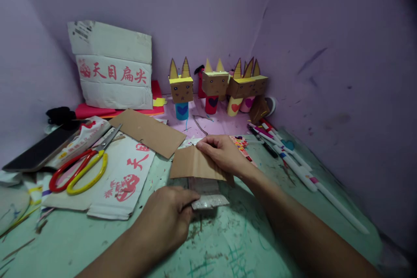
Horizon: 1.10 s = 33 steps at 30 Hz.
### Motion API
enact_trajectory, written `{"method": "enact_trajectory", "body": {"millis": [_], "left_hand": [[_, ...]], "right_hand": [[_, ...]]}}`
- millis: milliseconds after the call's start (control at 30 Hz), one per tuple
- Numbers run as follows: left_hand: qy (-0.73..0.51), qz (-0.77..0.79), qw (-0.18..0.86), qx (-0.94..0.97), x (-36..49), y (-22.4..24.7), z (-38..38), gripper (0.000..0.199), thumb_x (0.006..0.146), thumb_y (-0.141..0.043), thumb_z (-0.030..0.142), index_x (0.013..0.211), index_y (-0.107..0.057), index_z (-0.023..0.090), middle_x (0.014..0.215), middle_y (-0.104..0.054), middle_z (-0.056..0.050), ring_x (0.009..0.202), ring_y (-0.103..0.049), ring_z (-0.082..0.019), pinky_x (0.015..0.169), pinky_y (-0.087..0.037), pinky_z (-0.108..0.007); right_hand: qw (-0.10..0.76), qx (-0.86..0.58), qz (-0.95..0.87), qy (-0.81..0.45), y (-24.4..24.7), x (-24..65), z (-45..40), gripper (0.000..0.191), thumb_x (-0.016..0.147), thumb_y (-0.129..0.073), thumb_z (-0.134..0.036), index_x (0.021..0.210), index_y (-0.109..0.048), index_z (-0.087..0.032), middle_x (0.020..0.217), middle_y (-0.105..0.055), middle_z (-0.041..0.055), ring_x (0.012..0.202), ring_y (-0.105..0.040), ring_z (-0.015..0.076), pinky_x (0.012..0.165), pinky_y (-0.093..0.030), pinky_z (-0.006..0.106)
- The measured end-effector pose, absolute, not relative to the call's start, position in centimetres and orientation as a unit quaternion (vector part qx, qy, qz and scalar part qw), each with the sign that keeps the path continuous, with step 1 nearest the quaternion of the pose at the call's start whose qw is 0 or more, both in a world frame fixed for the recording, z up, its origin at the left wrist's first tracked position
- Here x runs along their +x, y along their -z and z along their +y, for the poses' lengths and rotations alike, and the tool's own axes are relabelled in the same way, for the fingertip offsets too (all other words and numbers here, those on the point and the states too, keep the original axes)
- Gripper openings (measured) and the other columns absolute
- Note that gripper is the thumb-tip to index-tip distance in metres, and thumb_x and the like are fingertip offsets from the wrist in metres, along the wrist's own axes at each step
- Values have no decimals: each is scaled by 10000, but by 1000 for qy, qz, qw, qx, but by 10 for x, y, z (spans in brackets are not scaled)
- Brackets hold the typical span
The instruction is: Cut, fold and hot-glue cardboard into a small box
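A small brown cardboard piece (195,165) with crease lines lies tilted in front of me. My right hand (223,152) pinches its upper edge between thumb and fingers. Below its near edge shows a paler strip, ending in a shiny whitish flap (211,202). Closed on the left end of that flap is my left hand (172,213), thumb and fingers together. Whether the flap joins the cardboard or is a separate piece, I cannot tell. Just behind the left part of the piece lies a flat brown cardboard sheet (150,132).
Red-and-yellow-handled scissors (91,160) rest on printed white cardboard (127,182) at the left. Several cardboard-headed tube figures (181,95) stand along the back. Marker pens (299,165) line the right side. A large white cardboard panel (114,65) leans on the wall.
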<state>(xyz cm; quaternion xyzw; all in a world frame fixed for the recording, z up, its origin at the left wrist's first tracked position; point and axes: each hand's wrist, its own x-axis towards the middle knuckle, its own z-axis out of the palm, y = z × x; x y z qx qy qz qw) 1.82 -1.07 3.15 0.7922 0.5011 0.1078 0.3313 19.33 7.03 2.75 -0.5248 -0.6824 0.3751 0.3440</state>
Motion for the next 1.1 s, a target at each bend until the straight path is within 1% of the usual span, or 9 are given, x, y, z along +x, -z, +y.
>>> {"method": "enact_trajectory", "body": {"millis": [100,233,400,533,667,767,867,1000,1100], "left_hand": [[-123,526,427,725,23,-27,-4,271,790,-450,303,690,-661,166,589,-525,10,564,-456,-134,543,-331,-244],[-150,562,488,651,24,-22,1,291,732,-481,393,540,-500,175,542,-318,51,519,-287,-104,494,-227,-248],[-177,570,483,641,25,-18,0,360,724,-494,428,469,-384,199,490,-315,59,481,-292,-97,486,-225,-254],[-196,587,473,627,27,-18,-3,365,750,-505,416,468,-442,193,455,-327,58,460,-313,-100,468,-240,-245],[-211,625,414,627,29,-15,-9,383,763,-526,432,474,-514,181,469,-315,51,460,-294,-98,433,-210,-230],[-204,634,338,665,29,-14,-13,433,801,-503,443,464,-565,178,456,-381,30,463,-341,-111,440,-236,-232],[-165,637,256,708,29,-14,-16,485,860,-463,438,475,-616,184,457,-524,-8,452,-434,-133,468,-281,-252],[-87,637,157,750,30,-17,-18,477,917,-418,407,617,-717,189,600,-705,-86,548,-626,-212,537,-353,-294],[-49,633,99,766,30,-17,-20,458,935,-397,408,719,-744,200,692,-749,-114,624,-688,-259,555,-386,-312]], "right_hand": [[343,-518,-682,-386,-27,193,70,245,787,-523,-353,652,-619,-171,600,-576,-8,570,-487,124,517,-347,231],[342,-514,-678,-399,-27,192,71,242,785,-515,-346,637,-590,-169,596,-538,-16,556,-458,112,509,-338,225],[334,-508,-675,-419,-26,192,73,248,781,-512,-347,616,-561,-168,573,-479,-32,531,-418,100,488,-317,220],[330,-499,-672,-435,-24,194,75,245,777,-519,-353,628,-573,-167,568,-461,-36,526,-409,97,473,-305,213],[327,-491,-671,-449,-23,194,75,247,769,-533,-361,627,-590,-166,568,-472,-37,510,-407,92,478,-316,217],[324,-485,-674,-453,-23,194,75,246,765,-541,-361,635,-610,-163,576,-489,-35,517,-413,95,481,-316,220],[317,-483,-677,-455,-23,193,74,252,766,-540,-360,642,-622,-156,576,-488,-33,519,-408,96,475,-308,221],[310,-486,-680,-453,-23,192,73,247,763,-545,-355,646,-633,-155,575,-500,-30,519,-416,100,480,-315,225],[312,-489,-679,-449,-24,191,72,235,768,-550,-338,660,-650,-155,595,-548,-17,532,-448,107,503,-343,232]]}}
